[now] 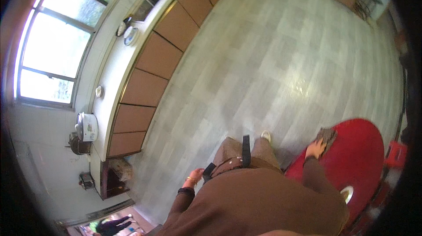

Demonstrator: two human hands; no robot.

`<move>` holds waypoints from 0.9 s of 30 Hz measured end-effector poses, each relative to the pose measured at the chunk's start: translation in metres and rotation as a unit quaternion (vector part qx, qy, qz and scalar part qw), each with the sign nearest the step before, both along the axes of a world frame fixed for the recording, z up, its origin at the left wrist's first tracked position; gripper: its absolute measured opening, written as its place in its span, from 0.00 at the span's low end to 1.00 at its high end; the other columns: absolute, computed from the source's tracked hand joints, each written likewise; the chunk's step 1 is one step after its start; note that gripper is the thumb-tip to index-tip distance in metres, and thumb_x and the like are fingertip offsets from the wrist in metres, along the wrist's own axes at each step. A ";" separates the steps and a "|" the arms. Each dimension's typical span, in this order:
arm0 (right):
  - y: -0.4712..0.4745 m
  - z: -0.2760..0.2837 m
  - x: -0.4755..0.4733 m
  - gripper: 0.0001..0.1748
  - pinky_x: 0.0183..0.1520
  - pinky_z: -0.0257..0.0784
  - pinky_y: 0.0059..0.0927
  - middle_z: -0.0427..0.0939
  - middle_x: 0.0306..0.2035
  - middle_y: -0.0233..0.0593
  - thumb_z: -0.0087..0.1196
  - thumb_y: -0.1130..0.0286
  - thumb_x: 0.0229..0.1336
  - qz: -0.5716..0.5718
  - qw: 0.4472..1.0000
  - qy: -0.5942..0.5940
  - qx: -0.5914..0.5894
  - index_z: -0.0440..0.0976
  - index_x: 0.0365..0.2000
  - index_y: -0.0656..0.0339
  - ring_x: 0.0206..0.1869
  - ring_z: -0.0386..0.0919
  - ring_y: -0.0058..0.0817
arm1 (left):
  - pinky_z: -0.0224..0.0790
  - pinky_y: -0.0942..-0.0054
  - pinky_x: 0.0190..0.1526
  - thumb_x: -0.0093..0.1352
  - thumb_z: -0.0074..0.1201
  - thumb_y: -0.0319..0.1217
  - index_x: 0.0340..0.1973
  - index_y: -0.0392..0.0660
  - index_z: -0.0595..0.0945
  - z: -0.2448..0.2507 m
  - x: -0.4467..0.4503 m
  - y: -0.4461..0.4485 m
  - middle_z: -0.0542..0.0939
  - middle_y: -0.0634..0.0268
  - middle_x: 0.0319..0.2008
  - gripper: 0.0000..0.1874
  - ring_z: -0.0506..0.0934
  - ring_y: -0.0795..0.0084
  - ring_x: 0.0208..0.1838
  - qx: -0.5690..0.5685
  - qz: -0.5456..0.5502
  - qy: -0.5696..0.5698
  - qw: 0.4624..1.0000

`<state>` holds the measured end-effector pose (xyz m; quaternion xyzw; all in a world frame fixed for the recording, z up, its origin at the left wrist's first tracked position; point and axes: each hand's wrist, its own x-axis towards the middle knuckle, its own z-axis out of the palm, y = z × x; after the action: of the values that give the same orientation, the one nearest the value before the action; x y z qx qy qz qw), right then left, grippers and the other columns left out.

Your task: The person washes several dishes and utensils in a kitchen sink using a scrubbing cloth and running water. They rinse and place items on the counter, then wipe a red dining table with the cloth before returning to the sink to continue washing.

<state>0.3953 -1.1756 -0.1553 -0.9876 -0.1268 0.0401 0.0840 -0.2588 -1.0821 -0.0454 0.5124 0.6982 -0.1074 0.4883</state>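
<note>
My right hand (316,149) rests on a brown patterned cloth (327,134) at the near left edge of a red oval table (357,152), with its fingers laid over the cloth. At my left hip hangs my left hand (197,173), beside a dark strap (208,172) at my waist. Its fingers are too small and partly hidden to tell whether they hold the strap. A white plate or bowl (346,193) sits on the red table, partly covered by my right arm.
Along the left runs a counter (113,67) over brown cabinets, bearing a white rice cooker (87,127), a bowl (131,35) and a sink (145,10). A red plastic stool (396,154) stands beyond the table. Through a doorway at bottom left, another person (113,226) is visible.
</note>
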 end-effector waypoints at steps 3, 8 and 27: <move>-0.009 -0.012 -0.019 0.33 0.64 0.55 0.46 0.48 0.67 0.60 0.46 0.70 0.60 0.059 0.992 0.029 -0.110 0.53 0.65 0.55 0.66 0.53 0.56 | 0.71 0.68 0.41 0.68 0.47 0.41 0.45 0.46 0.80 -0.042 -0.002 0.032 0.82 0.63 0.38 0.17 0.78 0.68 0.39 0.009 -0.103 0.000 0.995; 0.065 -0.049 -0.022 0.25 0.49 0.65 0.45 0.71 0.44 0.56 0.49 0.58 0.59 0.149 0.945 0.272 0.101 0.63 0.54 0.58 0.46 0.72 0.48 | 0.64 0.65 0.59 0.66 0.42 0.40 0.46 0.51 0.78 -0.136 -0.018 0.145 0.78 0.65 0.48 0.16 0.74 0.61 0.54 0.002 -0.285 -0.119 0.951; 0.803 0.095 -0.126 0.18 0.49 0.73 0.36 0.77 0.41 0.43 0.49 0.74 0.55 0.133 0.531 0.738 0.396 0.70 0.47 0.67 0.42 0.78 0.32 | 0.70 0.71 0.36 0.65 0.50 0.37 0.43 0.37 0.80 -0.090 -0.027 0.770 0.82 0.61 0.30 0.18 0.78 0.70 0.34 0.248 0.160 -0.211 0.932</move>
<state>0.2691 -0.3729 -0.0605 -0.4443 -0.1520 0.7109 0.5236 -0.2861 -0.3124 -0.1351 0.5098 0.6561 0.2590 0.4926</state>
